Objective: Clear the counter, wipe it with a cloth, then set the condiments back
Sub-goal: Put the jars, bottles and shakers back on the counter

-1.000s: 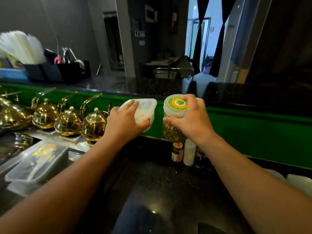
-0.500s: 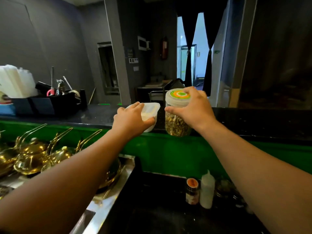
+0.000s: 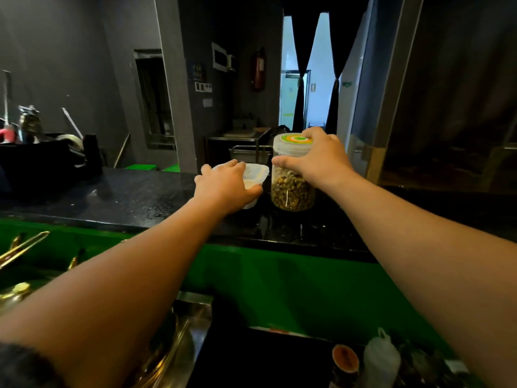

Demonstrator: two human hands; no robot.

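A jar [image 3: 292, 189] is gripped by right hand [image 3: 319, 161], a tub [image 3: 256, 175] by left hand [image 3: 223, 189]. Likely parked at the ledge [image 3: 126, 197] to free the counter [image 3: 265, 359].

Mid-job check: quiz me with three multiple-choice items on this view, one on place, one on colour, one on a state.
1. Where is the jar? A at the upper black ledge; B in a sink; C on the floor.
2. The panel under that ledge is: A red; B green; C white.
3. The left hand: A hangs empty; B holds a cloth; C grips the white tub.
Answers: A, the right hand holds it there; B, the panel shows green; C, fingers curl over the tub.
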